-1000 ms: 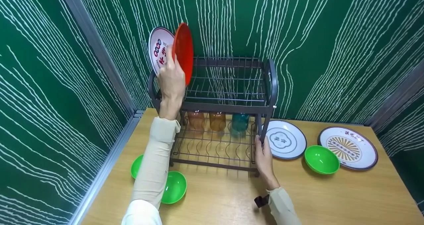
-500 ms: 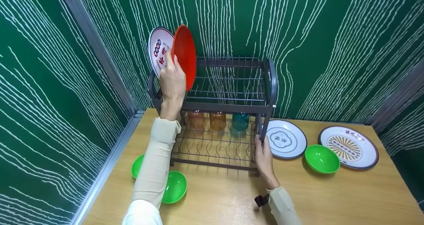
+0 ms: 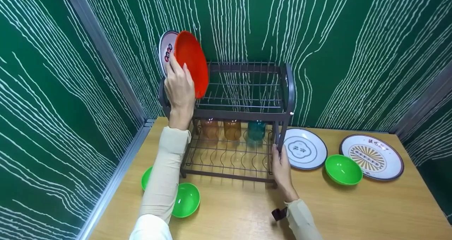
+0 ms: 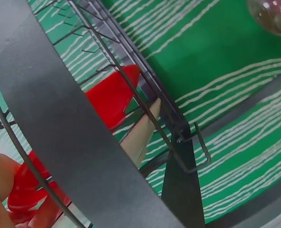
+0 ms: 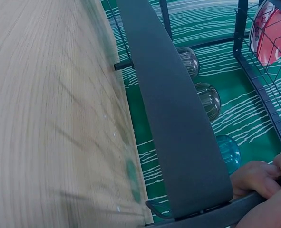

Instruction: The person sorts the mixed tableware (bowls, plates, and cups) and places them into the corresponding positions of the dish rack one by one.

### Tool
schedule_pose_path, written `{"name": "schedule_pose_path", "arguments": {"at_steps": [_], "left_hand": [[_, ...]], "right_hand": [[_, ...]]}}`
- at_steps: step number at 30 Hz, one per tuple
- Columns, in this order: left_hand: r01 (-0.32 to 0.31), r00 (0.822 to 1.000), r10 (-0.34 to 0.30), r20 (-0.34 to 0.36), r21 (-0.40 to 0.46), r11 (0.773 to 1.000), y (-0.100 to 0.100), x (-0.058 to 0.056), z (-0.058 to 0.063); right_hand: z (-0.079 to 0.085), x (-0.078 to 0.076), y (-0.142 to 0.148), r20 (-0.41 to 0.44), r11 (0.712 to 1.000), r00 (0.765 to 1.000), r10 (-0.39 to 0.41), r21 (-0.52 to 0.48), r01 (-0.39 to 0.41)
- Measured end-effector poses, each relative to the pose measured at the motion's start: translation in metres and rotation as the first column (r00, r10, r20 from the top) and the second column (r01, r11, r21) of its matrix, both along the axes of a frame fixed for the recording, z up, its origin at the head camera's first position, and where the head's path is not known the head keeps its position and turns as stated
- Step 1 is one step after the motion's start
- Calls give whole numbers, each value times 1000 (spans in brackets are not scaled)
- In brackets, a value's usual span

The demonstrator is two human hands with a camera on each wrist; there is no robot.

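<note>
A red plate (image 3: 193, 65) stands on edge at the left end of the dark two-tier dish rack's (image 3: 233, 113) upper tier, tilted left. My left hand (image 3: 180, 88) holds its near left rim, with digits on both sides; the palm side is hidden in the head view. Behind it stands a white patterned plate (image 3: 166, 51), partly covered. The left wrist view shows the red plate (image 4: 109, 97) between the rack wires. My right hand (image 3: 281, 171) grips the rack's right front upright, and its curled fingers (image 5: 256, 178) show round the bar in the right wrist view.
Pink, amber and teal glasses (image 3: 256, 130) stand on the lower tier. Right of the rack lie a white plate (image 3: 310, 148), a green bowl (image 3: 343, 169) and another patterned plate (image 3: 385, 155). Two green bowls (image 3: 187, 199) sit at the left front, one mostly behind my left forearm.
The red plate has come down slightly and swung its top to the left, covering more of the white plate. My left hand's fingers have shifted left; my right hand stays put.
</note>
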State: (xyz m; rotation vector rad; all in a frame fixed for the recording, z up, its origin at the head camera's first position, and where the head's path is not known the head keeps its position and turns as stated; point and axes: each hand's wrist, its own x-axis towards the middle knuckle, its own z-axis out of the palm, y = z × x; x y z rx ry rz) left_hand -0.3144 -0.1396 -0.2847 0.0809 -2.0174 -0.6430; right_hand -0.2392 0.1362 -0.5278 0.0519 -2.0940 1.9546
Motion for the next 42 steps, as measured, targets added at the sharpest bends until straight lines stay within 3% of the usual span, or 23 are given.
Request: {"name": "schedule_pose_path", "arguments": {"at_steps": [3, 10, 16, 25, 28, 34, 42], "left_hand": [[-30, 999, 30, -23, -18, 999, 0, 0, -1], [-48, 998, 47, -35, -40, 998, 7, 7, -1], [-14, 993, 7, -117, -60, 998, 11, 14, -3], [-4, 974, -10, -228, -57, 998, 14, 28, -9], [7, 969, -24, -248, -69, 998, 16, 32, -10], [44, 958, -59, -280, -60, 997, 18, 45, -13], [93, 936, -104, -335, -49, 994, 26, 66, -23]], "right_hand": [[11, 8, -1, 13, 1000, 1000, 18, -9, -18], [11, 8, 1, 61, 999, 998, 24, -34, -22], [12, 9, 2, 97, 999, 994, 40, -33, -37], [-17, -3, 13, 84, 997, 994, 69, -41, -66], [-18, -1, 17, 81, 993, 993, 88, -83, -81], [-14, 5, 25, 122, 998, 991, 53, -35, -49], [-8, 14, 39, 76, 1000, 997, 11, 27, -13]]}}
